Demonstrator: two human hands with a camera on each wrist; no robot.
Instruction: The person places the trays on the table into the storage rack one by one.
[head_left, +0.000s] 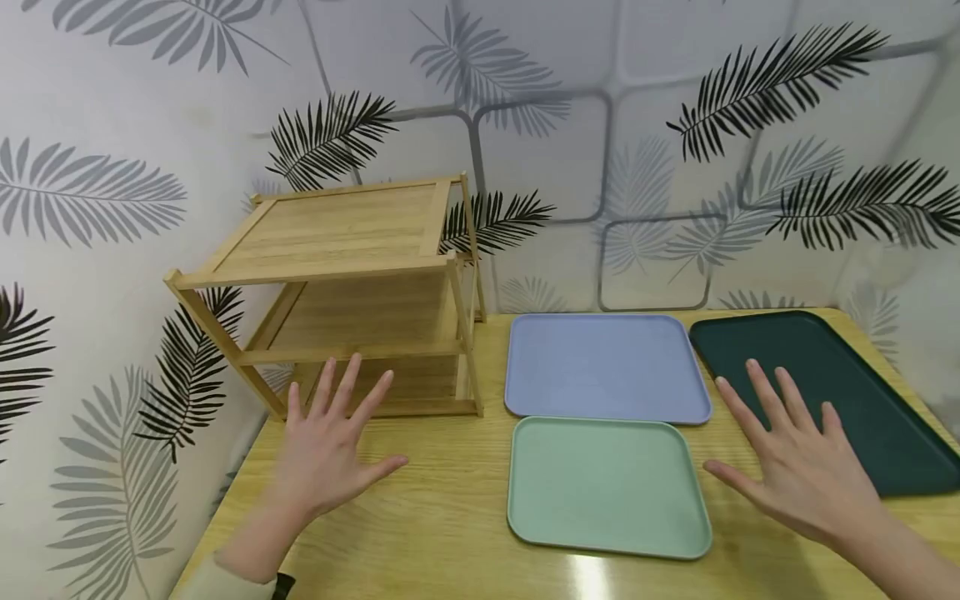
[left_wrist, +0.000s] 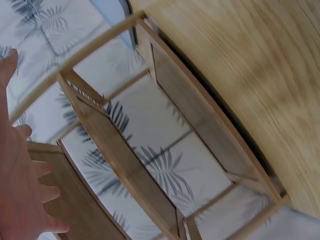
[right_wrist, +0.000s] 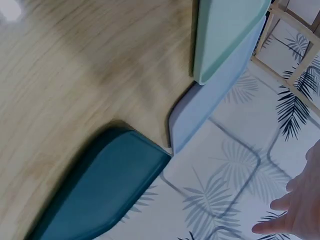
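Observation:
My left hand (head_left: 324, 454) is spread with straight fingers in front of a three-tier wooden shelf (head_left: 337, 267), holding nothing. In the left wrist view its fingers overlap the shelf (left_wrist: 135, 170). On the right, my right hand (head_left: 806, 467) is also spread and holds nothing; it overlaps part of a dark green tray (head_left: 847, 383). Between the hands, a light green tray (head_left: 607, 487) lies flat in front of a lavender-blue tray (head_left: 603, 367). The right wrist view shows the right hand (right_wrist: 295, 205) apart from all three trays.
Everything stands on a light wooden table (head_left: 427, 525), pushed up to a wall (head_left: 540, 150) with a leaf pattern. The shelf is at the table's back left, close to the wall. A bright reflection lies near the front edge.

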